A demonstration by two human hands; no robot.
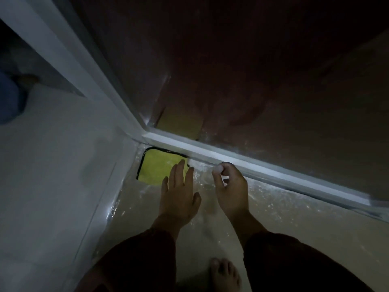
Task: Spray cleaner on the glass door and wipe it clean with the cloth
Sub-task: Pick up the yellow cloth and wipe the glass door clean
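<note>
A yellow cloth with a dark hem lies flat on the wet floor, in the corner below the glass door. My left hand is spread open with straight fingers, and its fingertips lie over the cloth's right edge. My right hand is close to the door's white bottom frame. Its fingers are curled and seem to pinch a small white object that I cannot identify. No spray bottle is clearly in view. The glass is dark and shows reflections.
The floor glistens with water drops. A white wall and the door's upright frame run along the left. A blue shape sits at the far left. My bare foot stands at the bottom.
</note>
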